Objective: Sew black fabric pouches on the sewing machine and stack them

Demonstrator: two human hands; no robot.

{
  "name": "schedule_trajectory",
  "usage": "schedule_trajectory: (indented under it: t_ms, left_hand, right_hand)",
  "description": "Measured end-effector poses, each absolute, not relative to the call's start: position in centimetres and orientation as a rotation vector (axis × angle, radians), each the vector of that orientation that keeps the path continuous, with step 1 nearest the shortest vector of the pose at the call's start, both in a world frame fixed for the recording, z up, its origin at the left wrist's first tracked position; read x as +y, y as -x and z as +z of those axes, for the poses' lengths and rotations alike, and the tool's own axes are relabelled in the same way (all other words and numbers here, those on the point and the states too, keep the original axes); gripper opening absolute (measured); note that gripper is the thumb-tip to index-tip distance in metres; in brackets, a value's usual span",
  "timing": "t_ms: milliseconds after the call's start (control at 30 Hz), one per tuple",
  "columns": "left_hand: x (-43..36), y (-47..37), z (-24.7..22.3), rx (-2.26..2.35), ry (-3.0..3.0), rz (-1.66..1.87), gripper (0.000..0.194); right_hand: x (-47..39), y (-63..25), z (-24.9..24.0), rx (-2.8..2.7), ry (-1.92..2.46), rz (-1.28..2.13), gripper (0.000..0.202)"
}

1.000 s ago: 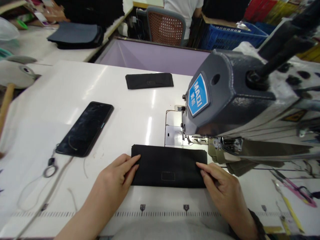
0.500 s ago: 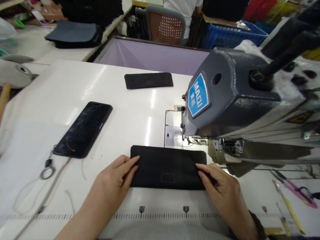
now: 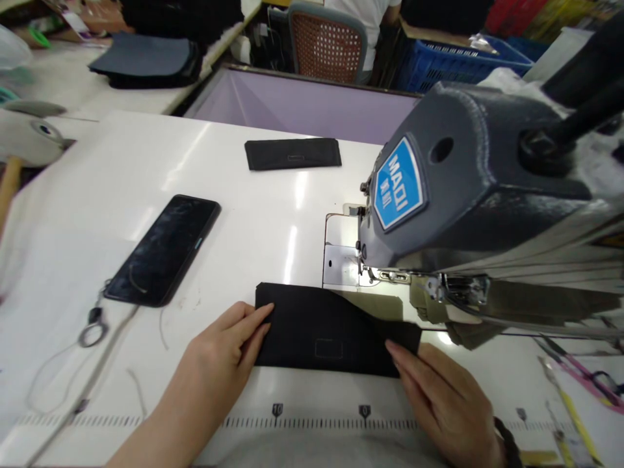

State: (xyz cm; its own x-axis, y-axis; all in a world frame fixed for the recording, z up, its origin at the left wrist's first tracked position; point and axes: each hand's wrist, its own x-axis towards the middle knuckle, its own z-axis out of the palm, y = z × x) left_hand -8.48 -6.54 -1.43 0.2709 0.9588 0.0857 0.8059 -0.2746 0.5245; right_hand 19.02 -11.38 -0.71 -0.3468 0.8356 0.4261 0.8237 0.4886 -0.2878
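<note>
A black fabric panel (image 3: 302,322) with a small stitched rectangle lies flat on the table in front of the sewing machine. My left hand (image 3: 221,354) pinches its left edge, fingertips on top. At the other end, my right hand (image 3: 446,393) grips the right edge between thumb and fingers, and that upper corner is folded back. Under the raised part an olive fabric layer (image 3: 377,305) shows. The sewing machine (image 3: 439,188), with its blue label, stands just beyond the panel; its presser foot is apart from the fabric.
A second black fabric piece (image 3: 294,155) lies farther back. On the left are a phone (image 3: 163,250) and its ring strap (image 3: 92,333). Olive strips (image 3: 531,302) lie under the machine arm, pink-handled scissors (image 3: 580,374) at right. A person in white (image 3: 368,19) sits behind.
My right hand has moved slightly right and down, pulling back the black panel's upper right corner and baring the olive layer. The left hand stays in place. The view has shifted slightly.
</note>
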Motion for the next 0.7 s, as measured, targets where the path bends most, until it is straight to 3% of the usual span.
schedule_trajectory:
  t_ms: [400, 700]
  left_hand:
    - [-6.6, 8.5, -1.3, 1.59, -2.137, 0.587, 0.028]
    - [-6.4, 8.5, -1.1, 1.577, -2.169, 0.604, 0.027]
  right_hand:
    - [-10.5, -18.7, -0.7, -1.969, 1.663, 0.329, 0.018]
    - [-10.3, -18.4, -0.9, -2.006, 1.704, 0.299, 0.019]
